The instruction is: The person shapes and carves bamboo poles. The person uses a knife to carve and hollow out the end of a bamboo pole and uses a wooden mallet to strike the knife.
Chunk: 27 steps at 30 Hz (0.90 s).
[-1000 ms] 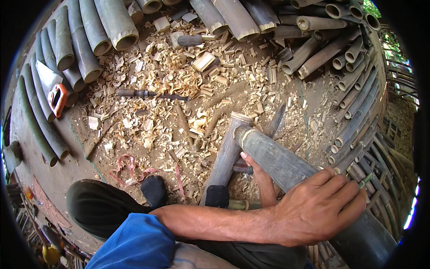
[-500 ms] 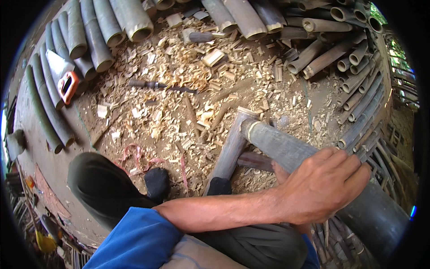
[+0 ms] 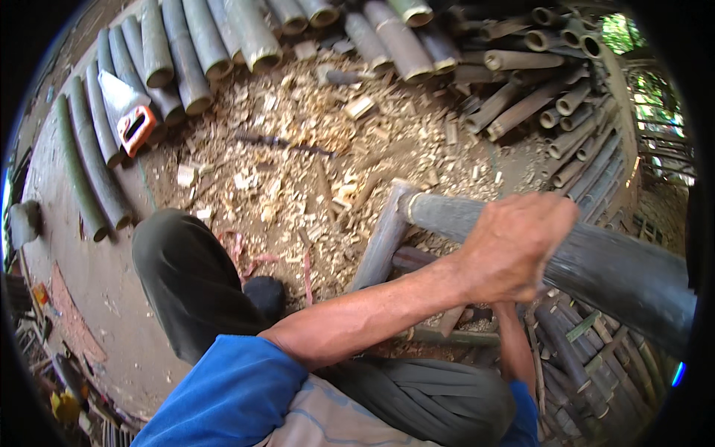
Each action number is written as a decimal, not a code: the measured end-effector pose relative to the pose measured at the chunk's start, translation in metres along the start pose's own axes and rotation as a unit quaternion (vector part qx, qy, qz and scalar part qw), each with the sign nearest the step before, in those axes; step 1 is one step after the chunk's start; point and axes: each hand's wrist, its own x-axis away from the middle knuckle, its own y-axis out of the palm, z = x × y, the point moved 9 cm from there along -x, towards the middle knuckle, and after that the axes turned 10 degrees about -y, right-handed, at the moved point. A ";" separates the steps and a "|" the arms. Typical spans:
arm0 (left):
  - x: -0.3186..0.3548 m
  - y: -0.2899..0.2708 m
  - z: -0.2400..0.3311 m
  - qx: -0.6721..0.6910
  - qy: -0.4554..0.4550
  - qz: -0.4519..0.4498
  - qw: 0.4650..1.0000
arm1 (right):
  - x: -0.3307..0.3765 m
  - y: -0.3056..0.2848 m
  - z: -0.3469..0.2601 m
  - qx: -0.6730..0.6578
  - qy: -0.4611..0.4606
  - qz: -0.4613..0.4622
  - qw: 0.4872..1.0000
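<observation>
Gripping from above with fingers curled shut, left hand (image 3: 514,249) on thick grey-green bamboo pole (image 3: 603,264), which slants from a wooden rest (image 3: 383,238) out to the right. Right hand hidden beneath the pole, only its forearm (image 3: 514,346) visible; grip impossible to tell. Below, dark trousers (image 3: 190,283) and blue sleeve (image 3: 216,398). Beyond, dirt floor (image 3: 97,283) strewn with pale wood chips (image 3: 298,156). Farther off, cut bamboo lengths (image 3: 201,52) in rows, an orange-handled saw (image 3: 134,123) lying on them.
</observation>
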 end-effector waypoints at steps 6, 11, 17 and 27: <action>-0.006 -0.008 0.008 -0.013 -0.026 -0.111 0.993 | 0.007 -0.038 -0.124 -0.077 -0.174 0.075 0.979; 0.068 0.040 -0.136 -0.096 -0.176 -0.239 0.950 | 0.051 -0.074 -0.195 -0.231 -0.399 0.030 0.887; 0.113 -0.008 -0.243 -0.313 -0.199 -0.237 0.898 | 0.038 -0.021 -0.220 -0.227 -0.399 0.234 0.857; 0.163 -0.046 -0.150 -0.279 -0.180 -0.285 0.899 | 0.048 -0.094 -0.141 -0.244 -0.266 0.404 0.841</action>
